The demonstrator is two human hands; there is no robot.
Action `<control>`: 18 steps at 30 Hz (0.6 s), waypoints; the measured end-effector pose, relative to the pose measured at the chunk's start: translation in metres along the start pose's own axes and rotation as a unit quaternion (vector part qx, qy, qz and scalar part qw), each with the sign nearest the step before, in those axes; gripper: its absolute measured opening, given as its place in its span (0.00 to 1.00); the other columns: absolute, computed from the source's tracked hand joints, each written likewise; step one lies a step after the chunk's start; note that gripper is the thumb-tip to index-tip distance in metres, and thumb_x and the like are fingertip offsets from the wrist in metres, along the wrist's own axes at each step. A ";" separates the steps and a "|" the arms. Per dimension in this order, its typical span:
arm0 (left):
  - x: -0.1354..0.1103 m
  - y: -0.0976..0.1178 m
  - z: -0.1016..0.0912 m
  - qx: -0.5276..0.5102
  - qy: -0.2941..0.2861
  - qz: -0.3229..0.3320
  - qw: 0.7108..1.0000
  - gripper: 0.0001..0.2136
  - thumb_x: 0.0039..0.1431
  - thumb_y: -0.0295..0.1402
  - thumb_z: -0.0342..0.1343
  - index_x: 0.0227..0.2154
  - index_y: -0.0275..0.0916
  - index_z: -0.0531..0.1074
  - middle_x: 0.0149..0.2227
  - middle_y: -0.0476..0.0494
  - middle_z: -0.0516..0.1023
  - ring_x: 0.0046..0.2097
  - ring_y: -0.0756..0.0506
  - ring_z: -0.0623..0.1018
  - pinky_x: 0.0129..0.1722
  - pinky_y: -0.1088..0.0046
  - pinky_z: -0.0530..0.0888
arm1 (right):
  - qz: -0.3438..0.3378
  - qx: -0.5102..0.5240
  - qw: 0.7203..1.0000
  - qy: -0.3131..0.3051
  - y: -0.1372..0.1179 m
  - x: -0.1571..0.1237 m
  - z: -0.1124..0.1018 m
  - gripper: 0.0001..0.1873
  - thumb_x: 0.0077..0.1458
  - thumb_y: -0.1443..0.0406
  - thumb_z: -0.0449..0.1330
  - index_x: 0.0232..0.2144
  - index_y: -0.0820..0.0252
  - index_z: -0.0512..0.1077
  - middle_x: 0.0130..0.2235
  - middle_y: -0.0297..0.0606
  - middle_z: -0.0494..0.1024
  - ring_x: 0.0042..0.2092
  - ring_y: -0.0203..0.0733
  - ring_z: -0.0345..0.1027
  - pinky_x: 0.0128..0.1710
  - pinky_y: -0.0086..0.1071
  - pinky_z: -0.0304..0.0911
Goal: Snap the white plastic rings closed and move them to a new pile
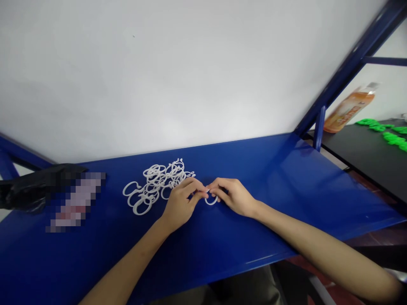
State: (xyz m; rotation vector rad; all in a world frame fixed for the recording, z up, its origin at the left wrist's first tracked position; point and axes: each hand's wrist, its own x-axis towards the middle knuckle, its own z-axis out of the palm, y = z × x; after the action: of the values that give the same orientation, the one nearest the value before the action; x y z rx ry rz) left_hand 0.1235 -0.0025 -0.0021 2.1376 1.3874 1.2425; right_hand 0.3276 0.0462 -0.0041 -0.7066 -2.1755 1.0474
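A white plastic ring (211, 203) is pinched between my two hands, just above the blue table. My left hand (182, 203) grips its upper left side with thumb and forefinger. From the other side, the fingertips of my right hand (234, 196) close on its upper right part. My fingers cover the top of the ring, so its ends are hidden. Just left of my left hand lies a loose pile of similar white rings (152, 186), several of them overlapping, some with small knobbed ends.
The blue table (254, 165) meets a white wall (190, 76). At the left lie a black plastic bag (28, 190) and a pixelated flat item (76, 201). Beyond the blue frame on the right, an orange drink bottle (349, 110) and green pieces (394, 139) rest on a black surface (356, 148).
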 end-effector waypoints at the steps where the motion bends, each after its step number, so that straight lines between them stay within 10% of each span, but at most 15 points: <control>1: -0.001 0.000 0.002 0.003 0.004 0.003 1.000 0.06 0.63 0.32 0.58 0.29 0.43 0.75 0.32 0.50 0.78 0.35 0.49 0.77 0.38 0.72 0.73 | -0.003 -0.005 1.000 -0.003 0.000 0.000 -0.001 0.11 0.69 0.61 0.53 0.41 0.59 0.73 0.37 0.36 0.79 0.30 0.33 0.72 0.34 0.29 0.69; 18: -0.003 -0.003 0.011 0.063 0.001 0.020 0.998 0.05 0.63 0.30 0.58 0.30 0.42 0.73 0.31 0.50 0.79 0.38 0.46 0.75 0.43 0.67 0.72 | -0.078 -0.118 0.989 -0.045 0.004 0.000 -0.008 0.14 0.71 0.63 0.48 0.43 0.59 0.73 0.41 0.40 0.80 0.40 0.38 0.75 0.42 0.31 0.68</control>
State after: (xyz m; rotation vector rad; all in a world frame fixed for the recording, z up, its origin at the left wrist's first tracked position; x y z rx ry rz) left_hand 0.1298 -0.0016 -0.0120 2.2591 1.4672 1.1999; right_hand 0.3339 0.0519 -0.0035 -0.5887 -2.4165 0.7628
